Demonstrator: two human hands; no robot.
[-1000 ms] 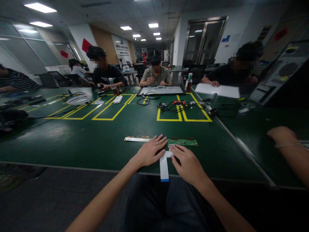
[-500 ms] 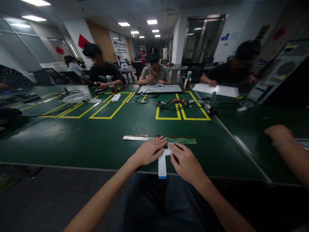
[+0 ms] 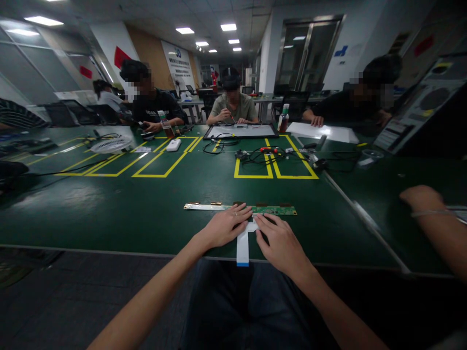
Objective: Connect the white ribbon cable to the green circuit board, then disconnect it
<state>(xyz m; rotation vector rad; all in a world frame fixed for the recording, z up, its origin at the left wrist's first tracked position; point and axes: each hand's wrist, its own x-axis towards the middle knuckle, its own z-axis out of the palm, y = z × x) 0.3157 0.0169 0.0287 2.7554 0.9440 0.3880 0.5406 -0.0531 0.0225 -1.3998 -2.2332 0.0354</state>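
A long, narrow green circuit board (image 3: 288, 211) with a silvery strip along its left part lies crosswise on the green table. My left hand (image 3: 228, 226) rests flat over the middle of the board, fingers stretched out, a ring on one of them. From the board's near side a white flat ribbon cable (image 3: 242, 247) runs toward me, its blue-tipped end over the table edge. My right hand (image 3: 279, 238) lies beside it, fingertips touching the cable's upper end near the board and thumb spread apart. The contact under the fingertips is partly hidden.
Beyond the board lie black cables with a red-handled tool (image 3: 269, 150). Further back are a white-topped panel (image 3: 241, 131), drink bottles (image 3: 283, 119) and a round white grille (image 3: 111, 144). Several people sit around the table (image 3: 91, 209); another person's forearm (image 3: 438, 218) rests at right.
Both hands keep nearly the same place on the board and the cable. The whole view has shifted slightly, and the cable's blue end appears a little further left.
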